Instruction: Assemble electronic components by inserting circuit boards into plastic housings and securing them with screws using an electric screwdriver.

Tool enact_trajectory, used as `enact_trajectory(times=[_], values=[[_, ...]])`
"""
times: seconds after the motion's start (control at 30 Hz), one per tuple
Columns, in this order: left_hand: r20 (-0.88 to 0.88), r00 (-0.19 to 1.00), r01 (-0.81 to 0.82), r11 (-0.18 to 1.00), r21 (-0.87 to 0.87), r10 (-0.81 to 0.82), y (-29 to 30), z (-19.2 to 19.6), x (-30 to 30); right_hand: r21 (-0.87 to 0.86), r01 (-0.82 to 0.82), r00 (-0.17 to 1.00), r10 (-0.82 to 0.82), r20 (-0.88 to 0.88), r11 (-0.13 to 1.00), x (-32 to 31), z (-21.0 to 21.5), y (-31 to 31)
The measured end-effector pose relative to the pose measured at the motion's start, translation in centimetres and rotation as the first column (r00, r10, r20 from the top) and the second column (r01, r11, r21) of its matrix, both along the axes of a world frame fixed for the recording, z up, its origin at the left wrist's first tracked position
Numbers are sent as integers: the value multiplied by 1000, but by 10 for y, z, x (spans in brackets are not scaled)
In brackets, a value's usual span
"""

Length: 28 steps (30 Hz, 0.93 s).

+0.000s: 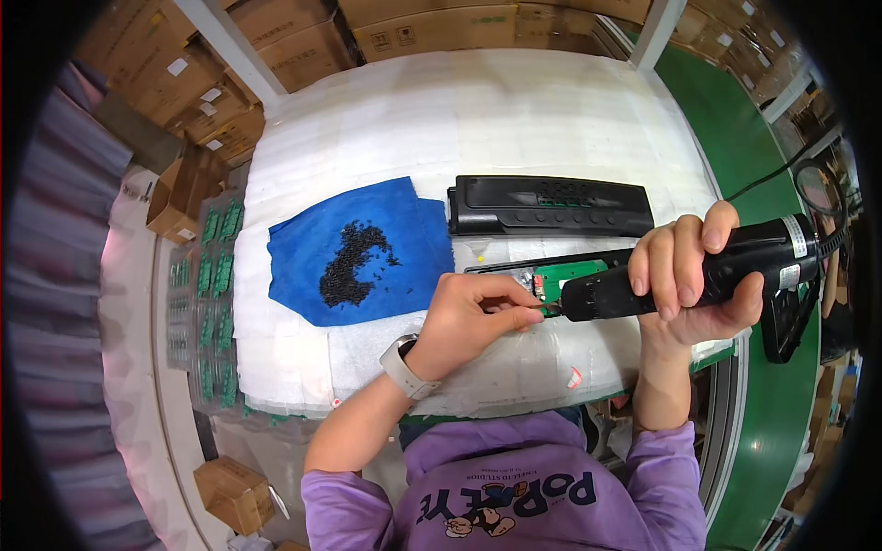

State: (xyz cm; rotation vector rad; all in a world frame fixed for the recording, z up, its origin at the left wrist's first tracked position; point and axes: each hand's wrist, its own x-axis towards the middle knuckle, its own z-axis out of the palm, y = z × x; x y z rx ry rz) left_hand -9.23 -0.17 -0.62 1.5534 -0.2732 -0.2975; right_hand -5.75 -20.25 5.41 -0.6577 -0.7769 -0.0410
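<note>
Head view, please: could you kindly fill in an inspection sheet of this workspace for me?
Surface: white padded table, partly covered by a blue cloth.
Job's things: black electric screwdriver, tip at a green circuit board in a long housing; black cover lies behind it.
Clutter: heap of small black screws on the cloth; trays of green boards at the left edge.
Hands: right hand grips the screwdriver; left hand pinches at its tip.
Cables: black cable runs from the screwdriver.
Surroundings: cardboard boxes, green conveyor.
</note>
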Motion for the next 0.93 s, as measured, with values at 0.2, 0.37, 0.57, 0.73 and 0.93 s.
enact_trajectory(times=[0.2, 0.37, 0.57, 0.73, 0.93], values=[[71, 997, -1, 996, 91, -5, -2, 2, -1, -95, 98, 992, -105, -69, 991, -11, 4, 3], [-29, 999, -18, 999, 36, 19, -4, -4, -2, -27, 148, 981, -150, -124, 989, -12, 1, 8], [530, 846, -275, 903, 330, 64, 7, 38, 5, -68, 120, 977, -130, -169, 990, 7, 8, -17], [722, 687, -716, 89, 692, -83, 74, 34, 17, -450, 352, 915, -403, -19, 821, 11, 2, -42], [510, 854, -512, -4, 859, 102, 114, 14, 10, -470, 360, 894, -442, -75, 806, 18, -3, -39]])
